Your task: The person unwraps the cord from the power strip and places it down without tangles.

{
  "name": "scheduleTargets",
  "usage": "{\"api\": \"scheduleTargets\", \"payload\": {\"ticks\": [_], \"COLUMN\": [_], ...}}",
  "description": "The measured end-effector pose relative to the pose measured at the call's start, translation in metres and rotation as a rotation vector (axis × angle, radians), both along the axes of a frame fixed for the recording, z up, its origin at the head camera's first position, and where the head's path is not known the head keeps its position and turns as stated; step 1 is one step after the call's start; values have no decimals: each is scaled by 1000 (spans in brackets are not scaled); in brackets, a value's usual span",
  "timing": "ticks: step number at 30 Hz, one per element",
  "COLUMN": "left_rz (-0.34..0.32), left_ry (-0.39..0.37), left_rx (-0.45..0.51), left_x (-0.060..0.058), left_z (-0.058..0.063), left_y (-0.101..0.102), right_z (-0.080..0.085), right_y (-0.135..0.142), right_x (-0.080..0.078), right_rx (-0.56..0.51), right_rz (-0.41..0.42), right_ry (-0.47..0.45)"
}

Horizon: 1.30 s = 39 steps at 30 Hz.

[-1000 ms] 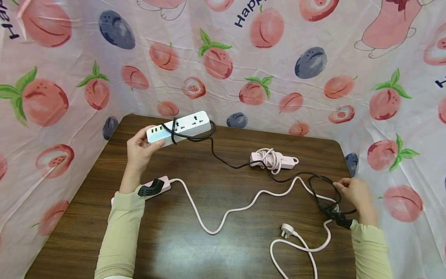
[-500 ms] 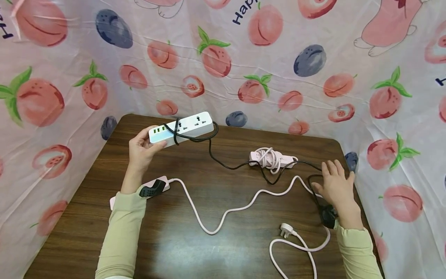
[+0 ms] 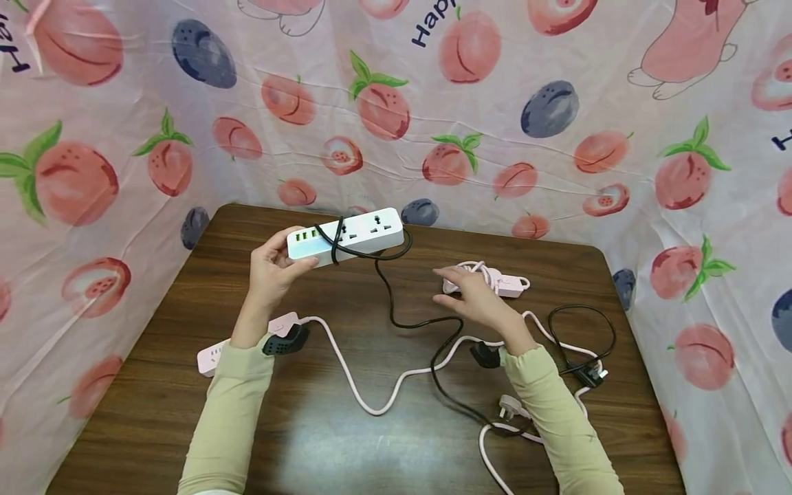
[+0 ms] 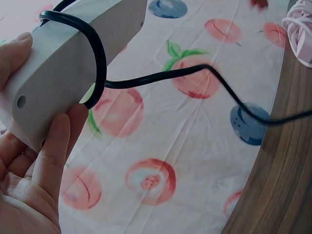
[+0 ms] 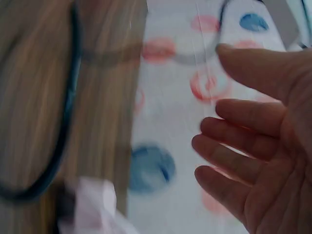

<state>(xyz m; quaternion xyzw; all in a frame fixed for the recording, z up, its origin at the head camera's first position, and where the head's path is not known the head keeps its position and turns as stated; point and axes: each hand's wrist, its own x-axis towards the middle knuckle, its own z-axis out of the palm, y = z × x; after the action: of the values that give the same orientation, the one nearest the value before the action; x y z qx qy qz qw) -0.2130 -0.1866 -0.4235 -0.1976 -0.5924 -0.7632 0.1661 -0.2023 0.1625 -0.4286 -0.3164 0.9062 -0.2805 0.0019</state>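
My left hand (image 3: 272, 265) grips one end of a white power strip (image 3: 371, 235), held up above the table's back left. Thumb and fingers lie on opposite sides of it, as the left wrist view also shows. A black cord (image 3: 396, 320) wraps around the strip's middle and trails down across the table to the right. My right hand (image 3: 471, 294) hovers near a pink power strip (image 3: 511, 286) bundled in its own cord, partly covering it from the head view. In the right wrist view the right hand's fingers (image 5: 234, 156) are spread and hold nothing.
A second pink power strip (image 3: 212, 357) lies at the left, partly behind my left forearm. Its pale cord (image 3: 408, 375) winds across the table (image 3: 346, 454) to a white plug (image 3: 510, 407). The black cord's loop and black plug (image 3: 588, 375) lie at the right.
My right hand has let go of the black cord at the right and moved left towards the middle. The left hand has shifted slightly right with the white power strip.
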Motion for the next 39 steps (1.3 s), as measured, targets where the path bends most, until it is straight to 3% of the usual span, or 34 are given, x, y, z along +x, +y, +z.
{"api": "scheduleTargets", "payload": {"ticks": [5,8,11,13,18,20,23,26,29,32,34,37,39], "left_rz": [-33,-39,-42,-51,-77,-84,-104,-123,-123,-93,-58,-7,10], "left_ry": [5,-1,-7,-8,-19,-24,-14,-10,-17,-11,-2,4,1], "left_rx": [8,-13,-26,-23,-42,-63,-90,-103,-108,-113,-104,-59,-9], "left_x": [3,4,5,5,6,6,8,11,11,10,9,7,6], "left_z": [4,7,8,8,7,7,7,6,4,2,2,2,4], "left_y": [6,10,11,12,11,9,6,4,2,1,1,0,-2], "right_z": [-1,-5,-12,-16,-19,-14,9,36,53,59,60,58,54], "right_y": [-42,-59,-71,-76,-77,-72,-62,-52,-41,-30,-25,-22,-22], "right_x": [-21,-29,-36,-39,-44,-46,-41,-32,-25,-18,-12,-2,3], "right_rx": [-113,-193,-234,-274,-376,-467,-661,-833,-900,-897,-830,-592,-401], "right_rz": [37,56,50,53,31,-7,-55,-37,10,121,225,362,369], "right_ry": [-37,2,96,103,30,38,81,93,129,153,143,130,131]}}
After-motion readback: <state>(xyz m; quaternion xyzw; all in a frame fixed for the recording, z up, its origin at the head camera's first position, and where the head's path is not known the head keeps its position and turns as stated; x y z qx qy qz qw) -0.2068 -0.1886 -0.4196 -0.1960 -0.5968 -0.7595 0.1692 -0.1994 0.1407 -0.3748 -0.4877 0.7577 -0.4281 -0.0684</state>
